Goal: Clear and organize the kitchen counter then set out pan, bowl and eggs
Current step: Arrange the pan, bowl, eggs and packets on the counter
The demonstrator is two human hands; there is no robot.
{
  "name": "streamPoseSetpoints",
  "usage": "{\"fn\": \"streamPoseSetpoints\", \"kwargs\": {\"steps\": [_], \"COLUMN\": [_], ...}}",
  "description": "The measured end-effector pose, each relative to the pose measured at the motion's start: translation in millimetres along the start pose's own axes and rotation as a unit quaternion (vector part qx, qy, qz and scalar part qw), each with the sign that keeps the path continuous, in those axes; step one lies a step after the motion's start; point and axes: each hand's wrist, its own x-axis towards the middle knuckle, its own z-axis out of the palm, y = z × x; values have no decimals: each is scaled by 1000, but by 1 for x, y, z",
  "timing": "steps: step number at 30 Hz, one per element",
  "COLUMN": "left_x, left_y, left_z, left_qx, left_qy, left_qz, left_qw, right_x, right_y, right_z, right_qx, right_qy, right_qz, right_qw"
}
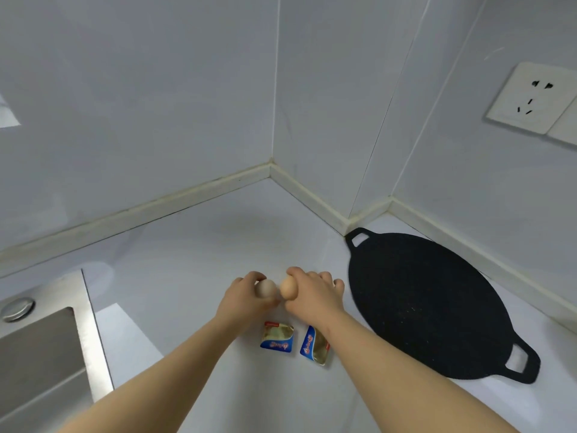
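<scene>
Gripping oval eggs [266, 288] (smooth, pale).

Matt speckled black pan [431, 304], glossy white counter [193, 245], brushed-metal sink [46, 348].

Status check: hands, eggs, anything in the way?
Left hand grips pale egg; right hand grips brown egg. Pan on counter to right. Two packets near wrists.

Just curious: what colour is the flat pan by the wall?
The pan is black, faintly speckled; head view.
</scene>
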Motion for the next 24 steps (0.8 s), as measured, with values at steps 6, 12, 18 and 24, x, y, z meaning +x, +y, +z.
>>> {"fn": "streamPoseSetpoints", "kwargs": {"steps": [6, 12, 18, 24], "left_x": [0, 3, 4, 1], "left_y": [1, 1, 3, 5], "left_z": [2, 3, 3, -4], "left_qx": [-18, -30, -27, -75], "left_qy": [11, 22, 32, 44], "left_qz": [-3, -7, -12, -38], "left_qw": [1000, 999, 999, 995], "right_x": [4, 9, 12, 12], "right_y": [5, 5, 5, 5], "right_z": [7, 9, 10, 9], "right_qx": [35, 10, -28, -29], "right_qy": [-4, -3, 32, 87], "right_qz": [11, -8, -32, -48], "right_qw": [999, 1000, 999, 995]}}
